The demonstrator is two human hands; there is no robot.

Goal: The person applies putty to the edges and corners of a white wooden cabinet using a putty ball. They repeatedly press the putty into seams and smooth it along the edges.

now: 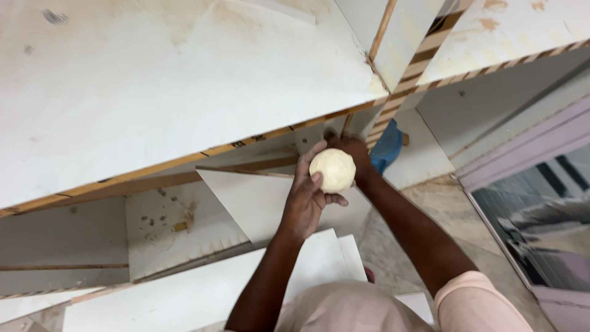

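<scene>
Only 1 view here, the head camera looking down. The person has both hands up in front of the chest, cupped around a pale, roundish lump (332, 170) that looks like putty or filler, though what it is can't be told for sure. The left hand (305, 198) wraps it from below and the side, with the thumb pressed on its face. The right hand (354, 155) closes over it from behind, fingers mostly hidden by the lump. So both hands are snug on it, nothing loose.

The lump sits in the air just in front of the edge of a white board (172, 80) with a striped brown edge strip (279, 132). Under that are more white panels (246, 200) leaning at angles and a blue thing (387, 146) tucked behind the right hand. Tiled floor (430, 212) off to the right.

Best guess is this is the kneading or shaping stage, working the lump between the palms. Whatever comes after would need 1 hand freed up while the other keeps a firm hold so it doesn't drop.
</scene>
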